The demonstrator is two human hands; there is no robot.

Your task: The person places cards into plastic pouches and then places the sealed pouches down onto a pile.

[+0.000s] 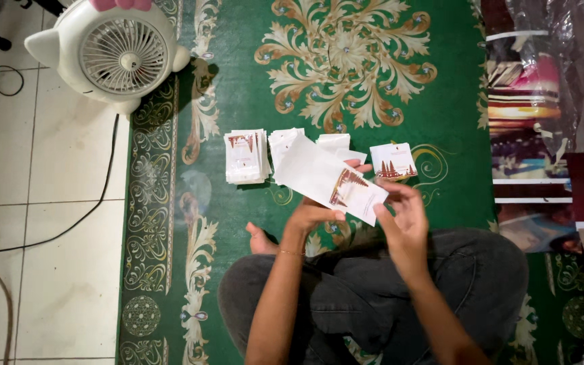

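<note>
A long white envelope (329, 179), printed with a red-brown motif near one end, is held tilted above the lap and the green patterned carpet (434, 108). It is gripped from below by the left hand (315, 213), whose fingers are closed on its lower edge, while its printed end is pinched by the fingertips of the right hand (403, 220). Just behind it on the carpet, a stack of white envelopes (246, 157) is seen to the left, two looser white piles (336, 142) in the middle, and a small printed card stack (393, 161) to the right. A white cat-shaped fan (113, 54) is placed at the carpet's far left corner, with a black cable (82, 216) trailing across the tiled floor (55, 284).
</note>
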